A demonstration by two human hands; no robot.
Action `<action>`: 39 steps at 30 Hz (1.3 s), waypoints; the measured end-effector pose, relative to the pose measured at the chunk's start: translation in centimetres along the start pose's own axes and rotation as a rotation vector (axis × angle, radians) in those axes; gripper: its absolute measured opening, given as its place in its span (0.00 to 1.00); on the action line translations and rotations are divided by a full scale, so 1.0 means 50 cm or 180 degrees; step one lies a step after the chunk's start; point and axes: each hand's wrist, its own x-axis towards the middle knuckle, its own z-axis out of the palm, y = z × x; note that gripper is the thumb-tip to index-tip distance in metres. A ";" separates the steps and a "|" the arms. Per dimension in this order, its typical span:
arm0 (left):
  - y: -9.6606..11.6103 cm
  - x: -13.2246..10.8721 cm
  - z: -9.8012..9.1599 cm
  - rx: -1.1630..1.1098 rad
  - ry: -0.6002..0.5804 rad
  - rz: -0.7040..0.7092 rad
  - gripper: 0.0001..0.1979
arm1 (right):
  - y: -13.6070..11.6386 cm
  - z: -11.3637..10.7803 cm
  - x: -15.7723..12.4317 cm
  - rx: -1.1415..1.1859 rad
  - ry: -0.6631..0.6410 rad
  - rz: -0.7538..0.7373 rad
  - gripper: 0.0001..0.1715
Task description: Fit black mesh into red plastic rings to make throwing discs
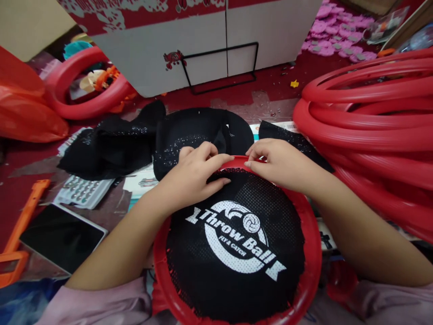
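the red hoop was right in front of the person, close to the body. the black net filled its middle, with white words that said "throw ball". just past the far rim lay a black cloth with tiny white dots. the left hand was at the far edge of the net, its thumb and pointing finger apart. the right hand was by the rim, fingers bent. i could not tell if either hand pinched anything. a little yellow bit lay far off.

Soft light glints on the red hoop; frame edges look stretched.
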 end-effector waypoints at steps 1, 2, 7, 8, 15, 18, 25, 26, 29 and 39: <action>-0.002 0.000 0.000 0.0098 -0.0016 -0.0014 0.20 | -0.002 -0.003 -0.003 -0.0053 0.0051 -0.0023 0.08; -0.004 0.000 0.000 0.0148 -0.0038 -0.0058 0.19 | -0.003 -0.006 -0.006 -0.0117 0.0096 -0.0058 0.08; -0.004 0.002 -0.004 0.0186 -0.0120 -0.0420 0.18 | -0.001 -0.015 -0.012 -0.0446 0.0002 -0.0250 0.08; -0.004 0.000 -0.009 0.0227 -0.0139 -0.0507 0.19 | 0.001 -0.015 -0.012 -0.0508 -0.0056 -0.0295 0.07; 0.007 -0.019 -0.057 0.0614 -0.0517 -0.0680 0.26 | 0.001 0.000 -0.011 -0.0966 -0.0204 -0.0774 0.08; 0.016 -0.013 -0.047 0.0365 -0.0227 -0.0158 0.16 | -0.006 0.003 -0.015 -0.1396 -0.0377 -0.1127 0.10; 0.009 0.002 0.009 -0.0355 0.0028 0.0420 0.10 | -0.002 0.000 -0.017 -0.1715 -0.0644 -0.1608 0.12; 0.006 0.002 0.011 -0.0302 0.0079 0.0444 0.09 | -0.001 0.000 -0.016 -0.1730 -0.0633 -0.1695 0.11; 0.002 0.002 0.014 -0.0227 0.0255 0.0458 0.08 | 0.003 0.002 -0.014 -0.1746 -0.0601 -0.1926 0.10; 0.018 0.001 0.019 -0.0284 0.0499 0.0109 0.07 | 0.006 0.011 -0.012 -0.1172 0.0030 -0.1789 0.12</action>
